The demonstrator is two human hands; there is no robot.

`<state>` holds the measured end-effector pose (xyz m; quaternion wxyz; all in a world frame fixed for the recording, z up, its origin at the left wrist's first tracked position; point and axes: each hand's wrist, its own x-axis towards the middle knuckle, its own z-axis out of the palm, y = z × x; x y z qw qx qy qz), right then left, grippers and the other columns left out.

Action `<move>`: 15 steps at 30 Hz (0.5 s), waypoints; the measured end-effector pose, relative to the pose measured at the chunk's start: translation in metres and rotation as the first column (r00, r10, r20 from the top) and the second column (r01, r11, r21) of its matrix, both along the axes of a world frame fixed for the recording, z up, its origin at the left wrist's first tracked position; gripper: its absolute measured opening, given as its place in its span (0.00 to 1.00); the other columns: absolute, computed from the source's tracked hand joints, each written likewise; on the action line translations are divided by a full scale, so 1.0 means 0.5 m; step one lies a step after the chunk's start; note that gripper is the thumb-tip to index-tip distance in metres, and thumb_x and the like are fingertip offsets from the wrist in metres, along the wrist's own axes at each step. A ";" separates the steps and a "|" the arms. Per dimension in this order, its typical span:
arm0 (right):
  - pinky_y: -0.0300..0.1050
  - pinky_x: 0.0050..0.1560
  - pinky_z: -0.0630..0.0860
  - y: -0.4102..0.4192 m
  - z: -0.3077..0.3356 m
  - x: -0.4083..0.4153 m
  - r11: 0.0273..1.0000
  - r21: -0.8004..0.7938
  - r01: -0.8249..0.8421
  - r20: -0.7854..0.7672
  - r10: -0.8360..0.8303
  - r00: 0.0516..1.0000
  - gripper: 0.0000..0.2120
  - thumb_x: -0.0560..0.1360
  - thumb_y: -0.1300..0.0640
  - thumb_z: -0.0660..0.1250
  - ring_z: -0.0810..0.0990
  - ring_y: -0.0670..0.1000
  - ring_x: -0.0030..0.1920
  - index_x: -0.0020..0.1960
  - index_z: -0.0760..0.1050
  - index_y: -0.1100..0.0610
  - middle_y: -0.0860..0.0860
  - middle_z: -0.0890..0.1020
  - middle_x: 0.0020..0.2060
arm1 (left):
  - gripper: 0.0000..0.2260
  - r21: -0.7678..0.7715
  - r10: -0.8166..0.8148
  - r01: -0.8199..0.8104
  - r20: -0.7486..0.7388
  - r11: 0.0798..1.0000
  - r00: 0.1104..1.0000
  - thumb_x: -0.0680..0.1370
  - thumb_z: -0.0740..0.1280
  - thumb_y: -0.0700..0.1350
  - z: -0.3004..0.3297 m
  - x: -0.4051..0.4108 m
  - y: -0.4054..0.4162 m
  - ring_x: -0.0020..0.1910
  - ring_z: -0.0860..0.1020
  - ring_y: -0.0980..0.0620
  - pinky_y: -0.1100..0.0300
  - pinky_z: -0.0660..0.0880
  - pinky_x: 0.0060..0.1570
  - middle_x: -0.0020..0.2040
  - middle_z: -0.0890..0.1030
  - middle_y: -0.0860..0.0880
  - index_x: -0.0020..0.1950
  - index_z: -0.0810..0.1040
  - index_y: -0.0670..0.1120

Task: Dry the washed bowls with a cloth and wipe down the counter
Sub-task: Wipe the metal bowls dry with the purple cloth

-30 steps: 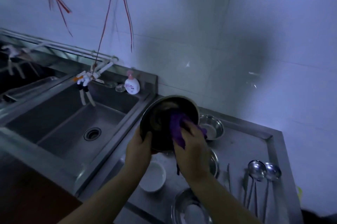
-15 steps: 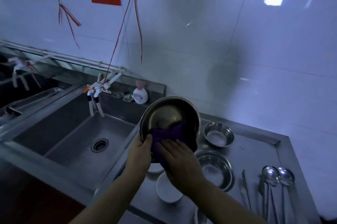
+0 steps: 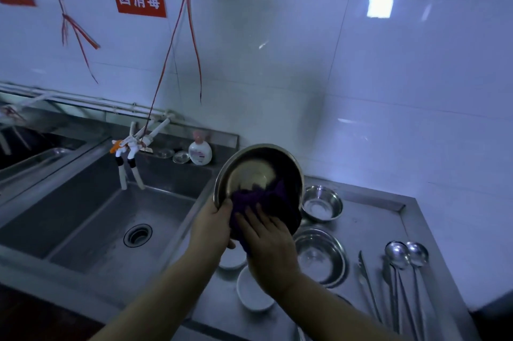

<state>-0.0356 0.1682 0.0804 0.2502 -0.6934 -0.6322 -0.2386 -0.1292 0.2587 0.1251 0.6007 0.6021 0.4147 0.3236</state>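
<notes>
I hold a large steel bowl (image 3: 251, 174) tilted up toward me above the counter. My left hand (image 3: 212, 227) grips its lower left rim. My right hand (image 3: 268, 246) presses a purple cloth (image 3: 259, 202) against the lower inside of the bowl. On the steel counter (image 3: 372, 218) below lie a small steel bowl (image 3: 322, 203), a wider steel bowl (image 3: 319, 256) and two white bowls (image 3: 251, 295), one partly hidden under my hands.
A deep steel sink (image 3: 111, 218) with a drain lies to the left, white taps (image 3: 130, 154) above it. A soap bottle (image 3: 200, 150) stands on the sink's back ledge. Two ladles (image 3: 408, 254) and tongs (image 3: 366, 279) lie at the counter's right. Tiled wall behind.
My right hand and the cloth slid from the middle of the bowl down to its lower edge. The view has tilted up and the bowl is raised slightly.
</notes>
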 end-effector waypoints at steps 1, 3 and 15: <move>0.47 0.54 0.77 0.003 -0.001 -0.009 1.000 0.025 -0.007 -0.023 0.008 1.000 0.21 0.68 0.59 0.71 0.80 0.54 0.58 0.61 0.78 0.55 0.53 0.82 0.57 | 0.08 0.001 0.004 -0.004 -0.005 1.000 1.000 0.80 0.58 0.47 0.001 0.004 0.000 0.24 0.77 0.51 0.61 0.69 0.20 0.30 0.80 0.48 0.46 0.76 0.50; 0.45 0.52 0.78 0.002 -0.005 -0.010 0.996 0.071 -0.049 -0.036 0.052 0.998 0.18 0.73 0.59 0.64 0.81 0.52 0.57 0.62 0.78 0.56 0.53 0.82 0.57 | 0.08 0.007 -0.016 0.017 -0.019 1.000 1.000 0.80 0.58 0.46 0.003 0.004 0.003 0.20 0.74 0.55 0.62 0.67 0.18 0.26 0.79 0.51 0.45 0.76 0.49; 0.44 0.42 0.75 -0.020 0.043 0.097 0.965 0.109 -0.240 0.317 0.195 0.928 0.08 0.75 0.62 0.64 0.83 0.53 0.43 0.50 0.81 0.58 0.54 0.85 0.44 | 0.04 0.013 -0.098 0.098 -0.026 0.995 0.995 0.75 0.65 0.38 0.059 -0.007 0.051 0.25 0.79 0.49 0.61 0.73 0.23 0.27 0.81 0.47 0.40 0.78 0.43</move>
